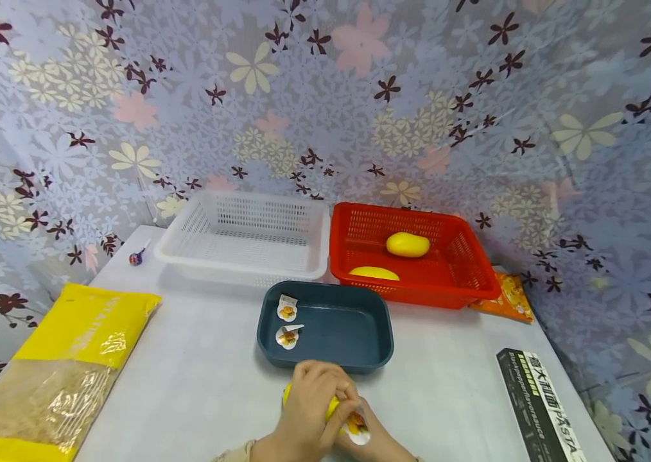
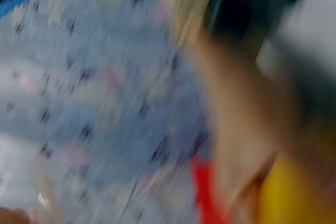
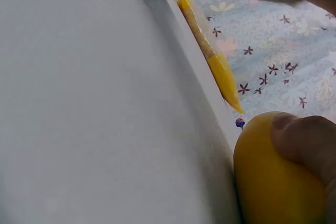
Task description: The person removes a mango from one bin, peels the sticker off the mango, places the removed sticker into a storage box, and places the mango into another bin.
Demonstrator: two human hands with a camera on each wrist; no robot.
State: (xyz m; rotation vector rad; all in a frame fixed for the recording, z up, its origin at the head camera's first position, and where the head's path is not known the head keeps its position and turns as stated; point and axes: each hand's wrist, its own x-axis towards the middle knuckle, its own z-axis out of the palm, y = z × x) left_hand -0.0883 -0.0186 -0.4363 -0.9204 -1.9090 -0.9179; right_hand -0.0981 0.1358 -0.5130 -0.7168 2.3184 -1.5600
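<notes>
In the head view both hands meet over a yellow mango, low in the middle. My left hand lies on top, fingers curled over the fruit. Underneath, my right hand is mostly covered. Its thumb presses the mango in the right wrist view. Beside the left thumb shows a small white piece with a food picture; I cannot tell which hand bears it. The left wrist view is blurred, showing part of the mango and a pale strip by a fingertip.
A dark blue tray holds two similar white pieces. Behind stand a white basket and a red basket with two mangoes. A yellow pasta bag, lollipop, orange packet and pasta box flank them.
</notes>
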